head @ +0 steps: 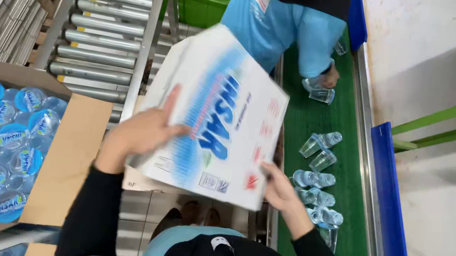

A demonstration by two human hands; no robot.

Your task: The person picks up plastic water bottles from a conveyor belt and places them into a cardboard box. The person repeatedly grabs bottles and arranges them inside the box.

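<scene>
The flat carton is motion-blurred; it hides the right hand's fingers (thumb shows).

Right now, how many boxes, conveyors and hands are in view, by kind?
Flat printed carton: 1
Open box of sealed cups: 1
Roller conveyor: 1
Green belt: 1
Own hands: 2, left hand and right hand, both holding the carton
Co-worker's hand: 1
Total: 7
</scene>
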